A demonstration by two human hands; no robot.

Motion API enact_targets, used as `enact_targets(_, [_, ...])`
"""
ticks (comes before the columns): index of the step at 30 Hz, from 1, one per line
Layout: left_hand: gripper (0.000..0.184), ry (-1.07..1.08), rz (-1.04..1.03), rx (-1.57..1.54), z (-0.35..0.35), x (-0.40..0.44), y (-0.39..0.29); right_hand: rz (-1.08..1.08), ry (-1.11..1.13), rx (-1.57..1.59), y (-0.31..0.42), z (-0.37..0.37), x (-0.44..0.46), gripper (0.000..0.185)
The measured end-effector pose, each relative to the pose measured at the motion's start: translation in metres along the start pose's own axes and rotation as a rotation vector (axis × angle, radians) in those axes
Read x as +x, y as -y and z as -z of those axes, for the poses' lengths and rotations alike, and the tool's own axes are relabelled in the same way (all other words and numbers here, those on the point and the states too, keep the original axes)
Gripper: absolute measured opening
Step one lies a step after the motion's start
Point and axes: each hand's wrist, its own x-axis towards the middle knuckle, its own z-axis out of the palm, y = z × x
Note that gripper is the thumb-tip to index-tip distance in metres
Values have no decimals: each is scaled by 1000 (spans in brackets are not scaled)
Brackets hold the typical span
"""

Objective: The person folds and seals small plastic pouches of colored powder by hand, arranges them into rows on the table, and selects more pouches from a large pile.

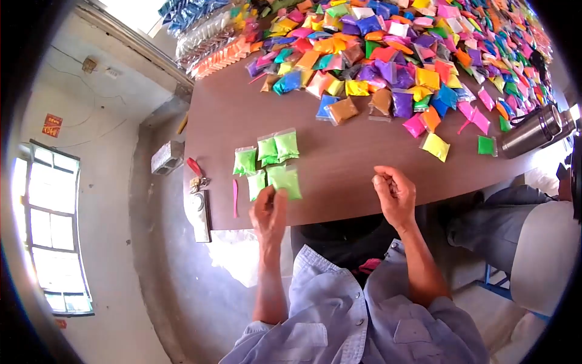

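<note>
- Now, at the table [339, 136], the left hand [268, 212] is seen at the near edge, toward the near left corner, its fingers curled and its thumb laid against the lower edge of a light green packet [286, 182]; whether the film is pinched cannot be told.
- Over to the right hand [397, 194], held well apart from the left: its fingers are curled, the thumb tip is brought together with the forefinger, and nothing is seen gripped.
- That light green packet is lapped over its neighbours in a small group of green packets [245, 161], which are laid in two rough rows, the upper one nearer the far edge.
- Just left of the group, a pink strip [235, 198] is laid lengthwise, pointing toward the near edge.
- Along the left edge, a bunch of keys [197, 183] with a red fob [194, 167] is placed above a flat white object [199, 215].
- Across the far side, a heap of multicoloured packets [388, 67] is spread, with a yellow packet [435, 147] set apart on its near side.
- By the right edge, a metal flask [532, 130] is laid on its side, a dark green packet [486, 145] beside it.
</note>
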Motion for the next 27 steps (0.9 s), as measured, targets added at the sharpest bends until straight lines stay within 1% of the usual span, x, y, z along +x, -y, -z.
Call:
enact_targets(1, [26,-41,-11,10,10,6,11,7,3,2,0,0,0,20])
enact_targets(2, [30,-54,36,56,17,6,-1,11,6,6,1,-1,0,20])
enact_targets(4, [31,-138,53,122,28,15,8,-11,5,31,3,-4,-1,19])
enact_targets(5, [31,-142,54,125,32,20,13,6,3,4,1,-3,-2,19])
enact_targets(7, [30,-186,-30,165,38,28,19,26,3,-22,-1,-2,-2,19])
enact_targets(8, [30,-189,-30,166,38,31,18,44,1,-25,-2,-1,-2,19])
enact_targets(10, [28,-258,-107,413,37,35,16,64,1,-26,-2,-2,-2,19])
enact_targets(11, [28,-260,-108,414,38,35,17,45,-3,-18,-2,-1,-2,19])
enact_targets(13, [25,-280,-36,593,42,35,22,25,-6,-9,-2,-2,-3,19])
enact_targets(14, [25,-282,-35,594,42,33,20,29,-9,-17,-3,-2,-3,18])
enact_targets(16, [24,-317,-308,784,39,28,16,32,-11,-26,-2,-1,-3,18])
enact_targets(17, [24,-319,-304,784,37,28,18,36,-2,-43,1,0,-2,17])
enact_targets(19, [24,-281,-500,779,33,29,22,42,12,-60,0,0,-2,17])
enact_targets(21, [24,-256,-494,785,32,26,22,68,10,-100,-3,1,-2,16])
enact_targets(24, [29,-225,-519,781,31,25,20,74,7,-68,-3,0,-2,15])
enact_targets(26, [33,-192,-452,766,32,22,17,77,4,-72,-3,-1,-1,15])
enact_targets(27, [33,-193,-450,767,33,22,18,80,-2,-76,-3,-1,-1,15])
